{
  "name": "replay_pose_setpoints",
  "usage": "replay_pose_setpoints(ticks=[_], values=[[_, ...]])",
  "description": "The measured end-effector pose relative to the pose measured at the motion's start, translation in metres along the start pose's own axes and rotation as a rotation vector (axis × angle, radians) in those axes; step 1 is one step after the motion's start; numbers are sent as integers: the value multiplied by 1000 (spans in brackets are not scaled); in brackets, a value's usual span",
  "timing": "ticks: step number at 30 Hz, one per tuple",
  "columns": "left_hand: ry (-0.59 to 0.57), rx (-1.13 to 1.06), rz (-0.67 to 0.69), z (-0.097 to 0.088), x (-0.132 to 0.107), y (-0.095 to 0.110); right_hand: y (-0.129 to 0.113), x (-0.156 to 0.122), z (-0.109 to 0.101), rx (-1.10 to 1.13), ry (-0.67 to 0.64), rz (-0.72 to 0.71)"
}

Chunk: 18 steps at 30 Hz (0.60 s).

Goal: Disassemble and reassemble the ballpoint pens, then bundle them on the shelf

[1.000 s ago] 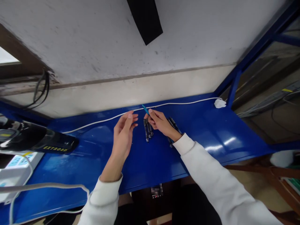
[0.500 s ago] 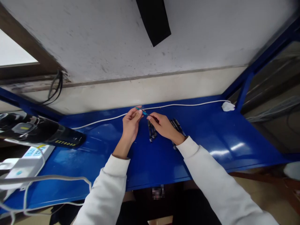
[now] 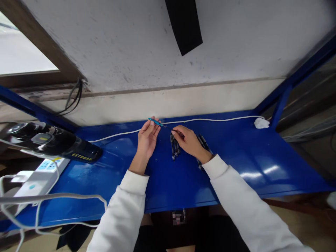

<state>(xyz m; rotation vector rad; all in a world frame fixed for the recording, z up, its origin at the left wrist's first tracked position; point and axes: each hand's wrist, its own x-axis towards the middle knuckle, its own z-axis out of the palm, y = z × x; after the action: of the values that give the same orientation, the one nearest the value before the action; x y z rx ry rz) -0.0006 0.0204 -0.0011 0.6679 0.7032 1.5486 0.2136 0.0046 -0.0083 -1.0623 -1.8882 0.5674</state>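
Note:
Between the thumb and fingers of my left hand [image 3: 148, 136] is a slim teal pen [image 3: 155, 121], tilted with its thin dark tip pointing right. My right hand [image 3: 187, 140] is closed in a pinch just right of that tip, apart from it. A small dark piece shows at its fingertips, too small to name surely. Below my right hand lies a group of black pens [image 3: 174, 148] on the blue table [image 3: 173, 185]. More black pens [image 3: 205, 142] lie partly hidden behind my right wrist.
A black bottle [image 3: 57, 143] leans at the left, over a white power strip [image 3: 39, 178] with tangled white cables. One white cord [image 3: 210, 119] runs along the table's back edge to a crumpled white wad [image 3: 261, 123]. The wall stands right behind.
My hands have come apart: the right one has drawn away from the pen, whose thin tip is now exposed. The view has shifted slightly to the left.

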Motion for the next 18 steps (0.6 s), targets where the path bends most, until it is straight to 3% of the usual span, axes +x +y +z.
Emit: replay_pose_setpoints(ticks=[9, 18], values=[[89, -146, -34, -13, 8, 2, -1, 0, 0, 37, 32, -7], [21, -154, -63, -7, 3, 2, -2, -1, 1, 34, 28, -2]])
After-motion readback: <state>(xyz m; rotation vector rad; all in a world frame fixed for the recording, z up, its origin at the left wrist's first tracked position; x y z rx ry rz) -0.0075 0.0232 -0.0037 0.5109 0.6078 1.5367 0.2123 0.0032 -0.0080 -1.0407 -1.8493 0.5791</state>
